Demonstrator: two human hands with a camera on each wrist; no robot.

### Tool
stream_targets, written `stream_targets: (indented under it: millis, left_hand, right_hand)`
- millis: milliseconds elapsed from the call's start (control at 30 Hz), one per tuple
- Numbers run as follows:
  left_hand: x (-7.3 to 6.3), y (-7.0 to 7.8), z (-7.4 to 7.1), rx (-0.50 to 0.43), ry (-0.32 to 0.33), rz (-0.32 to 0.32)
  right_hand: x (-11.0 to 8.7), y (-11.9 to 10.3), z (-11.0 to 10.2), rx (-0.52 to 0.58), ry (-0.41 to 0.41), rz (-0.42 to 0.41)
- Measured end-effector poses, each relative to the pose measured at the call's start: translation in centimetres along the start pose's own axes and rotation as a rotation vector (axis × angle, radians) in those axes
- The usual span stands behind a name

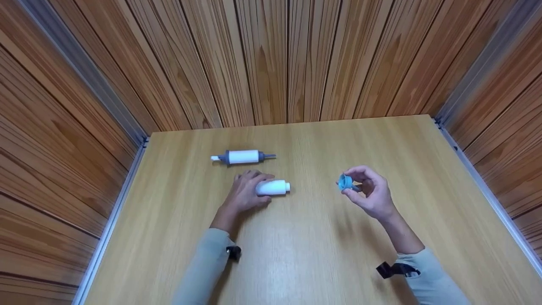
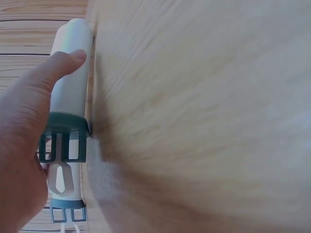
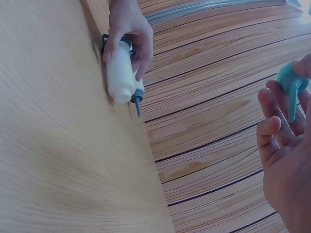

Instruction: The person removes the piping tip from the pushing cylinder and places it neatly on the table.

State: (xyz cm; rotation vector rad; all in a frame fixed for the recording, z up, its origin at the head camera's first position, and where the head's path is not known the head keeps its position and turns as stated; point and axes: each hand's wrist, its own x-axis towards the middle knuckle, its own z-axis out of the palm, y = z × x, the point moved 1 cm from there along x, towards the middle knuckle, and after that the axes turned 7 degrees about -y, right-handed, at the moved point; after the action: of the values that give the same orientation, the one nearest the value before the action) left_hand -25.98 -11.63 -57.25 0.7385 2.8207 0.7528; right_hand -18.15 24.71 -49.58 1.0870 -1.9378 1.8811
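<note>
My left hand (image 1: 244, 194) grips a white cylindrical barrel (image 1: 273, 187) lying sideways, low over the table. Its narrower neck points right. In the left wrist view its other end carries a dark green slotted collar (image 2: 65, 124) and a pale loop handle (image 2: 60, 179). Off to the right, my right hand (image 1: 376, 195) holds a teal funnel-shaped nozzle (image 1: 345, 182) between thumb and fingers, raised above the table. Its wide mouth faces the barrel's neck, and the thin spout (image 3: 293, 102) points back toward the palm.
Behind the left hand lies a similar white barrel (image 1: 243, 156), with a dark nozzle on its right end and a collar and white handle on its left. Wood-panelled walls (image 1: 262, 63) and metal rails (image 1: 108, 220) bound the wooden table (image 1: 305, 254).
</note>
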Motion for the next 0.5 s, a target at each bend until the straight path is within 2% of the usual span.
stream_targets:
  millis: [333,500]
  left_hand:
    - [-0.29,-0.25,0.01,-0.017,0.013,0.011]
    - [-0.96,-0.50,-0.28,-0.078,0.041,0.021]
  right_hand:
    - [0.75,-0.36,-0.22,-0.051,-0.003,0.016]
    - [0.56,0.01,0.29,-0.095,-0.009,0.037]
